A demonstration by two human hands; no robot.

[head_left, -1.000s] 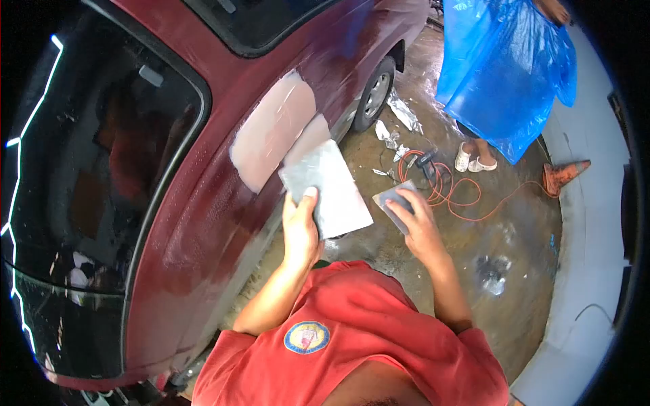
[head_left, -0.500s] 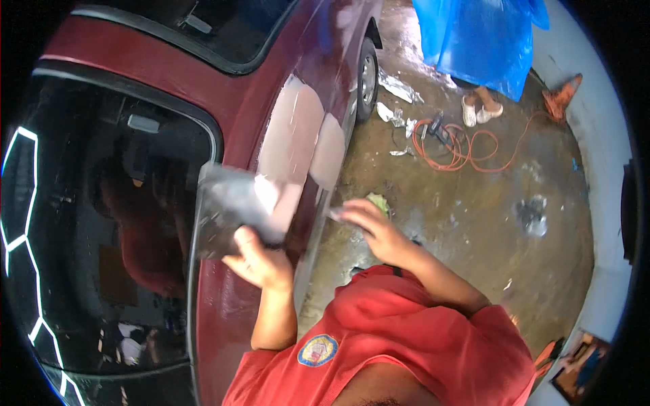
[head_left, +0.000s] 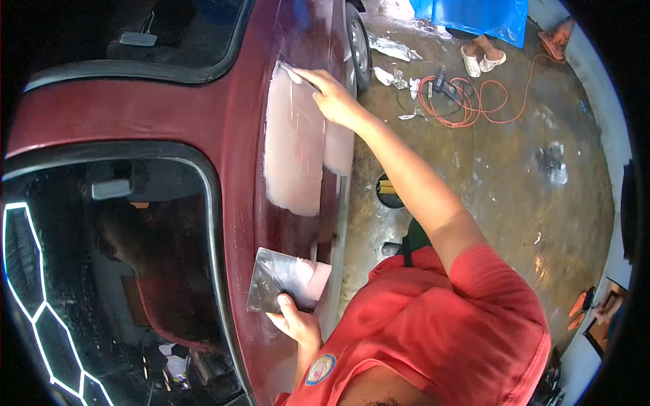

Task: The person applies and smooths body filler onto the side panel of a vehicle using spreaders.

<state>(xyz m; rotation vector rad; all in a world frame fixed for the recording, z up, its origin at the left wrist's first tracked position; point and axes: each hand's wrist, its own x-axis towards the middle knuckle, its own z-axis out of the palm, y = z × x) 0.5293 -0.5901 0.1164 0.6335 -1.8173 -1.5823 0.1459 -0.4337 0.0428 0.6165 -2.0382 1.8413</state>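
Observation:
My left hand (head_left: 298,326) is closed on the lower edge of a flat mixing board (head_left: 274,277), thumb on top. A dollop of pale pink body filler (head_left: 308,277) lies on the board's right side. My right hand (head_left: 333,98) is reached far forward, fingers closed on a putty spreader (head_left: 290,72), most of it hidden by the fingers. The spreader's edge is at the top end of a large pale pink filler patch (head_left: 292,155) on the maroon car's side (head_left: 240,169). A second patch (head_left: 337,145) sits beside it, lower on the body.
An orange cable (head_left: 497,122) lies coiled on the wet floor (head_left: 487,189) near crumpled foil-like scraps (head_left: 393,49). Another person's feet in white clogs (head_left: 484,64) stand beneath a blue sheet (head_left: 474,20). A dark round container (head_left: 388,191) is by the car.
My right hand has moved forward with the spreader to the top of the large patch. My left hand and the board have come back nearer my body.

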